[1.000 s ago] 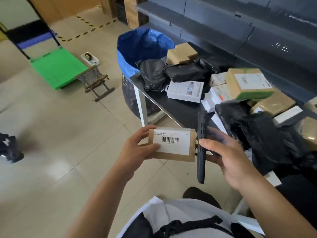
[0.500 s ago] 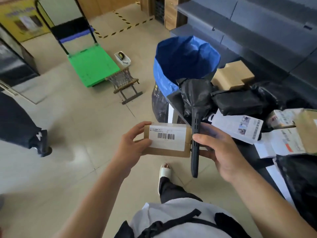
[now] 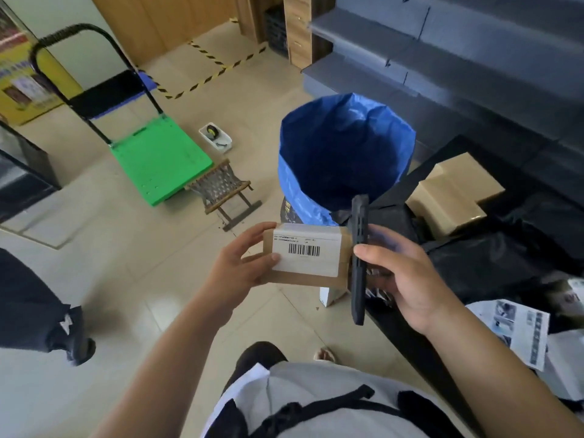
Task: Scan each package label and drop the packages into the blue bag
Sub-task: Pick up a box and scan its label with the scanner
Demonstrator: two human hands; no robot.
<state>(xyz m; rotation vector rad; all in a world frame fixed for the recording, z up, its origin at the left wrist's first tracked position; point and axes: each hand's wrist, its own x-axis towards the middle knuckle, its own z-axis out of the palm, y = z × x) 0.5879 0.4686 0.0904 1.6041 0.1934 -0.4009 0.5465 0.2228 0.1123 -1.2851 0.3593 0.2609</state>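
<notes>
My left hand (image 3: 240,263) grips a small brown cardboard package (image 3: 308,256) by its left end, its white barcode label facing up. My right hand (image 3: 401,273) holds a black phone-like scanner (image 3: 359,257) edge-on, right beside the package's right end. The open blue bag (image 3: 344,153) stands on the floor just beyond both hands, at the corner of the dark table (image 3: 420,339). I cannot see into the bottom of the bag.
On the table at right lie tan cardboard boxes (image 3: 455,194), black poly mailers (image 3: 493,260) and a white printed package (image 3: 521,330). A green platform trolley (image 3: 158,159), a small folding stool (image 3: 224,191) and a white tray (image 3: 215,137) sit on the tiled floor. Another person's dark-clad leg (image 3: 34,314) is at left. Grey shelving (image 3: 458,49) rises behind.
The view has swung left and down toward the blue bag. Both hands keep the package and the scanner in the same hold, now closer to the bag's opening.
</notes>
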